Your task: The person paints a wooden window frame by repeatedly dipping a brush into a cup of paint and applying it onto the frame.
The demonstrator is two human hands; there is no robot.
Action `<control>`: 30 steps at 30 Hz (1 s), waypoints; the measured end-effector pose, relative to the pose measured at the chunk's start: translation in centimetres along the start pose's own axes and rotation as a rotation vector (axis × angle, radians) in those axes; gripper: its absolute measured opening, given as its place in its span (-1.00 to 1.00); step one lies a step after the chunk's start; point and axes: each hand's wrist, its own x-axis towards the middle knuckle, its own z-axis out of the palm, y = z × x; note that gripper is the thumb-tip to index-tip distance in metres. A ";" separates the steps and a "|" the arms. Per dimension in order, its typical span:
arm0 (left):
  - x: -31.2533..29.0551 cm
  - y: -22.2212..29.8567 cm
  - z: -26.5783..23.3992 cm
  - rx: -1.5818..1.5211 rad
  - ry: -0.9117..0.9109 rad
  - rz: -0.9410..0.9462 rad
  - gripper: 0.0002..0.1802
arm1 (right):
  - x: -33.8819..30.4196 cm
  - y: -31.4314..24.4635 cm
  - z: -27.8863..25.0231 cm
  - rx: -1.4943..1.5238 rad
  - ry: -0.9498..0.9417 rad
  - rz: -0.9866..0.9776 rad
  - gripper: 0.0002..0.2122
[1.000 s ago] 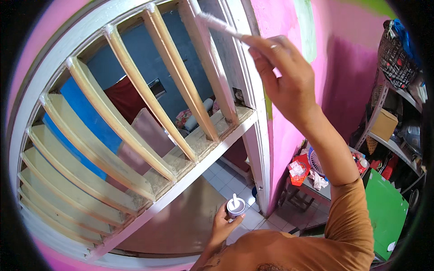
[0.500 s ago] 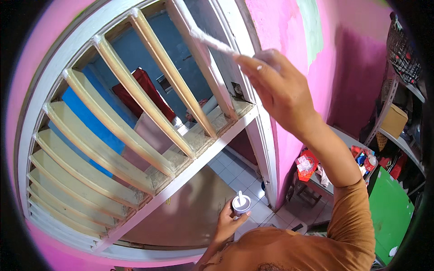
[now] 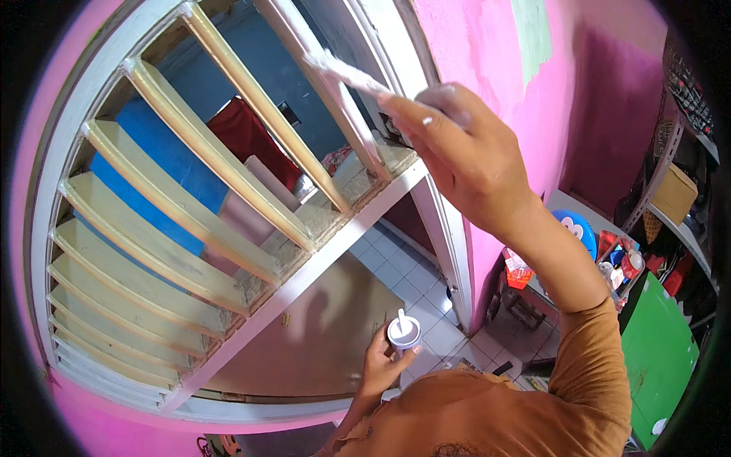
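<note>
My right hand [image 3: 474,156] is raised, its fingers closed round a thin paintbrush [image 3: 352,75] coated in white. The brush tip meets or nearly meets the upper part of the rightmost slat [image 3: 335,95] of a vent frame, which is streaked with white. Low in front of my body, my left hand [image 3: 378,364] is wrapped round a small tub [image 3: 404,333] of white paint. A white stick [image 3: 401,316] stands tilted in the tub. White smears mark the fingers of my right hand.
Several cream slats [image 3: 228,167] curve away leftward above a white crossbar [image 3: 327,255]. A pink wall [image 3: 487,99] with a pale green patch adjoins the frame. At right are a cluttered table, a blue round item [image 3: 575,232], a green panel [image 3: 659,354] and loaded shelves [image 3: 678,213].
The view has shifted slightly. Relative to the slat, my right hand and the brush have moved a little downward. My left hand still holds the tub, and the blue round item now shows.
</note>
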 end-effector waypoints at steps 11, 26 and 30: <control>-0.4 -0.4 0.3 -0.041 0.042 -0.013 -0.37 | -4.1 -1.4 -1.7 0.134 0.003 0.185 -0.66; 0.6 -2.6 -0.5 -0.029 0.015 0.044 -0.27 | -8.0 -3.0 -1.7 0.409 -0.026 0.557 -0.79; 0.6 -2.8 -0.6 -0.065 -0.002 0.073 -0.25 | -9.2 -2.7 -1.1 0.316 -0.129 0.599 -0.82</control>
